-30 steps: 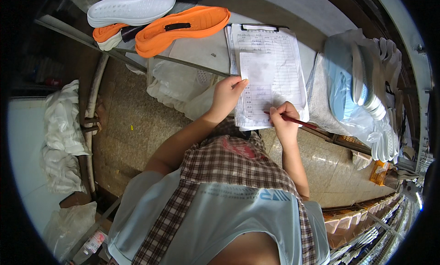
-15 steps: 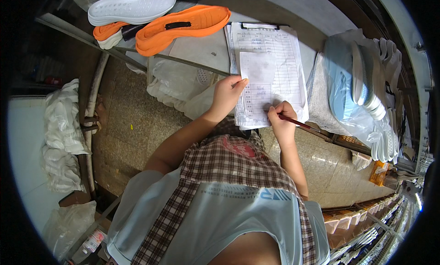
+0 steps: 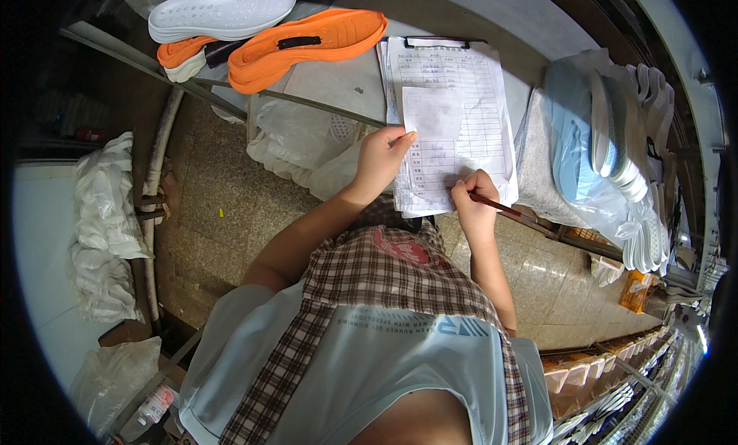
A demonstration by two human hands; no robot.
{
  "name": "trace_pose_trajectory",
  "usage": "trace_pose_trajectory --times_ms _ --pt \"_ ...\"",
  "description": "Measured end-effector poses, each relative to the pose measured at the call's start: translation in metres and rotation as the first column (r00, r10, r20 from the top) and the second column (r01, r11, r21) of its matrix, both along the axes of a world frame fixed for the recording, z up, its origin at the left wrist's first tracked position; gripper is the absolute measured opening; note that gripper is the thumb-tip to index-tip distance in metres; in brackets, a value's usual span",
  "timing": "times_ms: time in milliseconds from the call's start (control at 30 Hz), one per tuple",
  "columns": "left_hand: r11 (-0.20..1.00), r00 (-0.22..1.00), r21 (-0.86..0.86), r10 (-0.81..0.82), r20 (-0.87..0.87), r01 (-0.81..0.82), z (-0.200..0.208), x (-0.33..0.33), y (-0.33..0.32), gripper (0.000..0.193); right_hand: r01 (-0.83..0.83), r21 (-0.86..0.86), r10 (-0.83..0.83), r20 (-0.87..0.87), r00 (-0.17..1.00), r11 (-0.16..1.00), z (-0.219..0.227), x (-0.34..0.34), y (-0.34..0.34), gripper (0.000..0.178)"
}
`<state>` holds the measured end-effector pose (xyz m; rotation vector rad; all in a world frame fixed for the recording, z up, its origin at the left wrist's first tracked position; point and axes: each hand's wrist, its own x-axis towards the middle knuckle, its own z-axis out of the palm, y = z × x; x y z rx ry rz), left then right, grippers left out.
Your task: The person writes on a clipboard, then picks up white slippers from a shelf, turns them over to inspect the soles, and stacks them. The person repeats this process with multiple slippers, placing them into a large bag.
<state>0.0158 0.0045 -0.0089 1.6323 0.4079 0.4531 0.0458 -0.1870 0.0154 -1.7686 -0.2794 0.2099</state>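
"Where's the slip (image 3: pixel 433 113) lying?"
"One o'clock from centre; the left hand (image 3: pixel 380 162) is pinching it, the right hand (image 3: pixel 477 205) is gripping a pen (image 3: pixel 503 208)."
"Risk?"
"Loosening that pinch could send it skidding."

Pale grey work table (image 3: pixel 330 80), its narrow front edge (image 3: pixel 323 109) crossing the view obliquely. Lying on it, left to right: an orange-and-white shoe sole (image 3: pixel 177 56); an orange shoe sole (image 3: pixel 330 41) with a dark strip inside; a clipped stack of papers (image 3: pixel 484 114), its near end overhanging the edge; a grey, apparently fabric piece (image 3: pixel 538 187); and shoe soles in clear plastic (image 3: pixel 571 133).
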Motion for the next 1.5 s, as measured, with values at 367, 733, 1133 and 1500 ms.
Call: trace_pose_trajectory --times_ms 367,733,1133,1500 --pt "0.965 0.986 -0.203 -0.161 0.046 0.167 0.004 -0.012 0.008 0.019 0.079 -0.287 -0.03 0.169 0.985 0.955 0.059 0.034 0.006 0.033" --pt "0.885 0.914 -0.233 -0.4 0.063 0.403 0.012 -0.016 0.021 0.032 -0.141 -0.196 0.156 0.063 0.986 0.97 0.041 0.038 0.036 0.033" --pt "0.659 0.805 -0.505 -0.578 0.134 0.557 0.01 -0.11 0.019 0.035 -0.358 -0.092 0.358 -0.011 0.934 0.929 0.068 -0.066 0.023 0.029" --pt "0.706 0.909 -0.621 -0.417 0.026 0.342 0.027 -0.176 -0.027 0.026 -0.011 0.33 0.092 -0.231 0.969 0.944 0.041 -0.154 -0.093 0.062"
